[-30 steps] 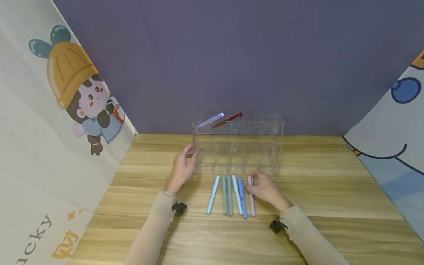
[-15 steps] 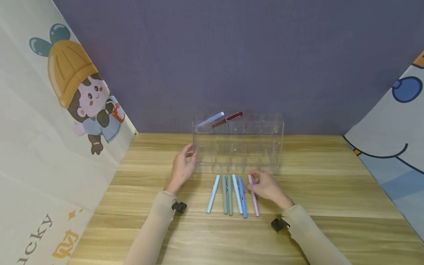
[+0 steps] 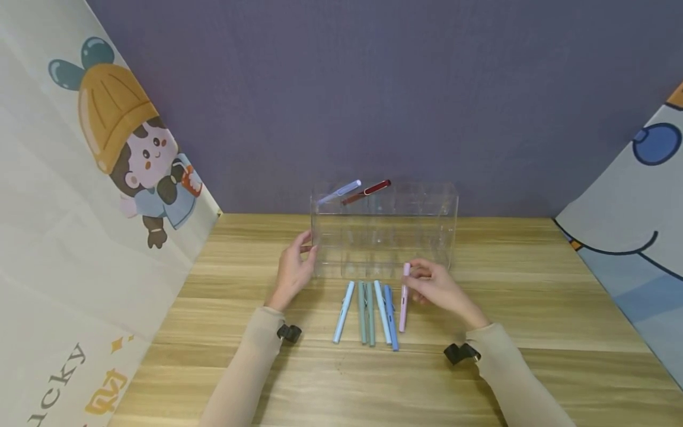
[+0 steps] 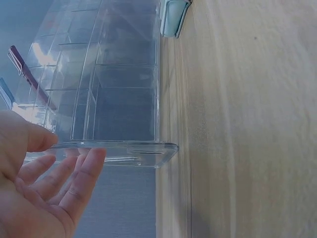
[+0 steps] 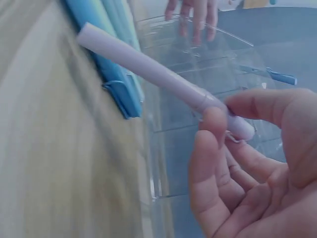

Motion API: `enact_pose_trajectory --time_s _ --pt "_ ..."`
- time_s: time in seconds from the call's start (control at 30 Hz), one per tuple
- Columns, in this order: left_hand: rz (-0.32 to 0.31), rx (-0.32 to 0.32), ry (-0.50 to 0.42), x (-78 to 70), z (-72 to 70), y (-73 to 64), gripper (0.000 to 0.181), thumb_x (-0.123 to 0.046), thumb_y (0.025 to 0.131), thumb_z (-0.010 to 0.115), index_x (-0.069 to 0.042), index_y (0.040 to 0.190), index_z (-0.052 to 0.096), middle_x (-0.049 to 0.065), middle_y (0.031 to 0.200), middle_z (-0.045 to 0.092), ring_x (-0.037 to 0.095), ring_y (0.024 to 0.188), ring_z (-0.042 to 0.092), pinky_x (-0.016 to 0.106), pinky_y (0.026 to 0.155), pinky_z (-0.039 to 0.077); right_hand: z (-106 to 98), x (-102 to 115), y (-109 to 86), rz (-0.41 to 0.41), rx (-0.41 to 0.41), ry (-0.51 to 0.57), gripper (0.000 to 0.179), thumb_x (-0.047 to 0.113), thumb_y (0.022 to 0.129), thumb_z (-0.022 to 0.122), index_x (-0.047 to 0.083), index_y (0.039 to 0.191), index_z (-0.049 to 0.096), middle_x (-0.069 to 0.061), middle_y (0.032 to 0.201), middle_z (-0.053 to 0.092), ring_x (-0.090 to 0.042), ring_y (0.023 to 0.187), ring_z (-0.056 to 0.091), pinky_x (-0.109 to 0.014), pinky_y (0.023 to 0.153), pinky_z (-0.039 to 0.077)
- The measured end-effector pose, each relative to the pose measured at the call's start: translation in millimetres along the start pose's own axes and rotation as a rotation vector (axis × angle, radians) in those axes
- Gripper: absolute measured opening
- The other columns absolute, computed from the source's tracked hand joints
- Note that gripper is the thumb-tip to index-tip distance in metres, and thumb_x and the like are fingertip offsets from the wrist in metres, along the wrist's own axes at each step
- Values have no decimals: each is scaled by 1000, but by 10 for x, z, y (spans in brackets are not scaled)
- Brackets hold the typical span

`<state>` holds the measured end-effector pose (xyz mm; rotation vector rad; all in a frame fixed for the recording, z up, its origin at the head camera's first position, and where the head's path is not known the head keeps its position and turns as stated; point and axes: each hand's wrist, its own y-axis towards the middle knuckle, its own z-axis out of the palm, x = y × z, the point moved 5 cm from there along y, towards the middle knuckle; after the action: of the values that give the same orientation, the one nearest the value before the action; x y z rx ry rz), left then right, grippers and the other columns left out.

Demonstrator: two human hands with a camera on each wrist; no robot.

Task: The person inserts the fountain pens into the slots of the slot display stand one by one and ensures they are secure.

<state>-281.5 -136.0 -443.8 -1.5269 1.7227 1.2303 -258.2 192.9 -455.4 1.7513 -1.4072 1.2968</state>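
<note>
the pink pen (image 3: 404, 308) is the one being picked out, and the job looks only a small part done to me. going from left to right, the left hand (image 3: 292, 270) comes first. its fingers are mostly straight and touch the left end of the clear box (image 3: 421, 228), with no pen in them. next, in the left part of the box, are the lilac pen (image 3: 341, 192) and then the dark red pen (image 3: 368, 193). both lean with their tops to the right. i cannot tell which slots they sit in. i would guess these two are done.

in front of the box, five pens lie on the table (image 3: 533, 284): the first light blue pen (image 3: 344, 311), the left green pen (image 3: 362, 311), the right green pen (image 3: 370, 314) just beside it, the second light blue pen (image 3: 382, 311) and the blue pen (image 3: 391, 317). i think these five are left to do.

last comes the right hand (image 3: 437, 290). it pinches the pink pen near its top with thumb and fingers. the pen is to the right of the blue pen, well apart from the left hand, and it looks lifted off the table.
</note>
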Motion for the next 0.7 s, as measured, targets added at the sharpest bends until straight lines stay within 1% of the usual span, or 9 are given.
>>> enact_pose_trajectory --time_s 0.1,0.23,0.37,0.43,0.57,0.7 --pt "-3 -2 -9 -3 1 -4 47 -5 104 64 2 149 55 25 148 63 43 121 70 50 93 67 -74 60 5 -21 -45 18 60 21 102 72 -6 151 49 -19 110 74 -19 68 68 -30 59 63" --pt "-1 -4 -11 -6 4 -5 47 -5 104 64 3 149 55 25 148 63 44 121 70 50 94 66 -150 151 10 -59 -103 51 53 20 102 73 -5 144 54 -17 106 75 -15 65 66 -28 59 63" --pt "-3 -4 -12 1 6 -3 46 -6 104 64 2 149 55 24 148 63 43 121 70 50 94 66 -200 217 18 -73 -137 92 48 19 101 73 -5 139 57 -10 99 75 -11 65 64 -28 60 63" --pt "-7 -5 -11 7 7 -1 46 -6 104 64 1 149 55 24 148 63 43 121 70 50 94 66 -220 240 26 -78 -148 111 47 19 102 73 -6 138 57 -8 97 74 -12 64 64 -29 60 63" --pt "-11 -5 -9 21 11 -1 46 -7 104 64 0 149 56 23 148 63 42 122 70 50 94 66 -263 284 50 -98 -173 133 43 19 102 73 -5 135 59 -2 92 75 -12 61 64 -29 58 62" --pt "-13 -5 -13 26 10 1 46 -7 104 63 -1 150 56 22 148 63 42 122 70 50 93 66 -316 327 65 -110 -196 136 41 21 102 73 -4 132 60 3 90 75 -10 62 64 -30 61 63"
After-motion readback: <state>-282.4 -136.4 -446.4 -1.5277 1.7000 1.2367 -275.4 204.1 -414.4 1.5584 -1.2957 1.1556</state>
